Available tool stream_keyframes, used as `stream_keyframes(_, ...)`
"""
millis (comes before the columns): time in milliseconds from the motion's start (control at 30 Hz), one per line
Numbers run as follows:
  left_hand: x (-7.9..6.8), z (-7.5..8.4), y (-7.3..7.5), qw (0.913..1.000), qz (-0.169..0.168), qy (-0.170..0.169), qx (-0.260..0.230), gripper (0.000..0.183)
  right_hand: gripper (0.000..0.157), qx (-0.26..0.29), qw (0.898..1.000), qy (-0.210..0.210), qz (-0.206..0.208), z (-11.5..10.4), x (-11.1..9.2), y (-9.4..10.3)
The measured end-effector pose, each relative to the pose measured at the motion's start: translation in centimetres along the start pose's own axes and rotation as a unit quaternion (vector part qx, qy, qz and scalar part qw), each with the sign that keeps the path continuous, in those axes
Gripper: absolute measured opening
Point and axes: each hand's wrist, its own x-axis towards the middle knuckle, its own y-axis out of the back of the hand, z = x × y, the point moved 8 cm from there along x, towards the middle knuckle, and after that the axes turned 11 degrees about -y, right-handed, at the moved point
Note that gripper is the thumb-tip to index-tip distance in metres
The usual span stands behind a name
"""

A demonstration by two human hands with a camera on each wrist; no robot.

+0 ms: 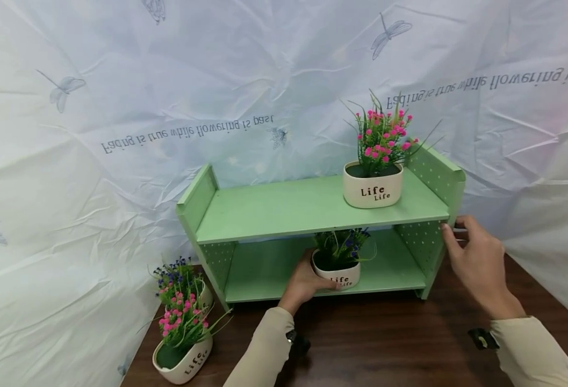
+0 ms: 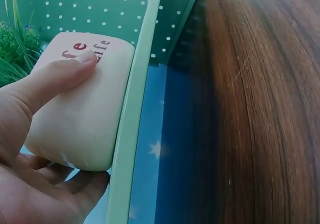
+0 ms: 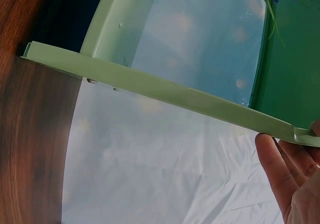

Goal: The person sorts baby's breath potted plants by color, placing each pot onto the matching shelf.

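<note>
A white oval pot with "Life" lettering and purple-blue flowers stands at the front of the lower shelf. My left hand grips its left end, thumb across the front face, as the left wrist view also shows on the pot. The green two-tier shelf rack stands on the brown table. At its right side panel, my right hand holds the front edge between thumb and fingers. In the right wrist view, part of that hand is cut off by the frame.
On the upper shelf, toward the right, sits a white pot with pink flowers. Left of the rack, a pot with pink flowers stands in front of one with blue flowers. Printed white cloth hangs behind the wooden table.
</note>
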Motion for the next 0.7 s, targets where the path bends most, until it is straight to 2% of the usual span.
stream_keyframes(300, 0.8, 0.3, -2.0, 0.9999, -0.002, -0.012, -0.006, 0.101, 0.018, 0.002, 1.000, -0.002, 0.002, -0.2, -0.1, 0.1)
stream_keyframes(500, 0.6, 0.1, -2.8, 0.9993, -0.014, 0.013, 0.031, 0.105, 0.019, 0.005, 1.000, -0.003, -0.002, -0.3, -0.2, -0.1)
stream_keyframes(700, 0.6, 0.3, -3.2, 0.9974, -0.039, 0.014, 0.059, 0.103, 0.018, 0.004, 1.000, -0.018, -0.006, -0.3, 0.0, -0.1)
